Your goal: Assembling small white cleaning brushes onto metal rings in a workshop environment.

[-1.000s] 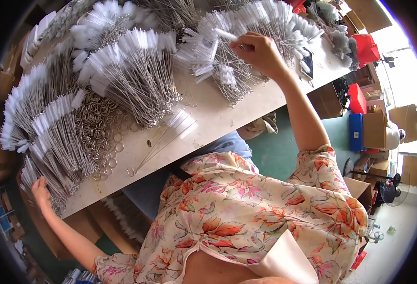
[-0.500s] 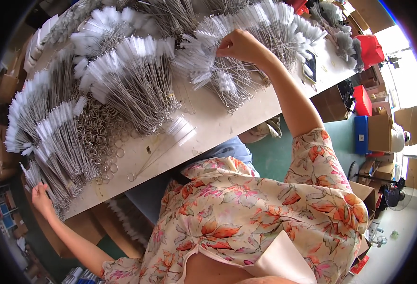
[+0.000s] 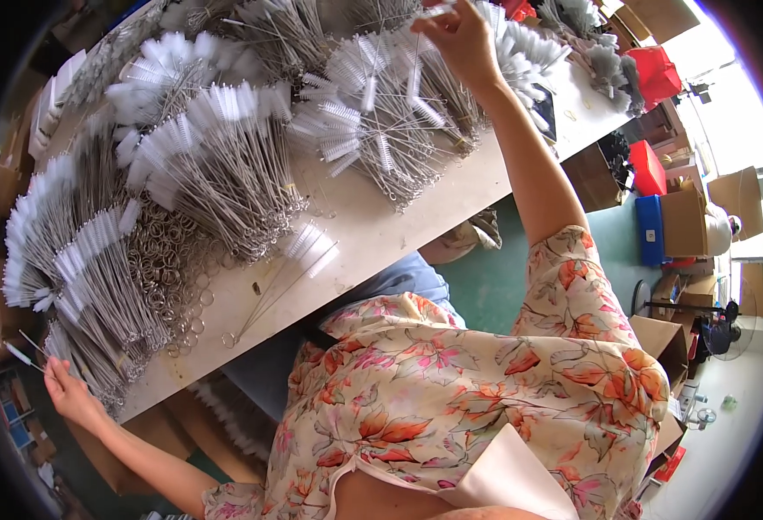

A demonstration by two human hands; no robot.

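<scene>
My left hand (image 3: 74, 397), at the table's near left corner, is closed on thin wire brushes (image 3: 19, 354) whose white ends stick out past the fingers. Right beside it lies a bundle of similar wire brushes (image 3: 95, 368). My right hand (image 3: 466, 43) is raised over the far piles, thumb and fingers pinched round a white-bristled wire brush (image 3: 438, 11), partly cut off by the picture's top. Below that hand spreads a loose pile of brushes (image 3: 381, 130). A few single brushes (image 3: 308, 250) lie apart near the front edge.
Large brush bundles (image 3: 234, 156) cover much of the white table (image 3: 347, 260). Metal rings (image 3: 169, 251) are heaped between them. Red bags (image 3: 656, 76), a blue bin (image 3: 650, 230), cardboard boxes (image 3: 685, 221) and a fan (image 3: 724, 334) stand to the right.
My right hand has moved up and farther over the piles. My left hand has shifted slightly down, with brush ends now sticking out beyond it. The view has shifted a little.
</scene>
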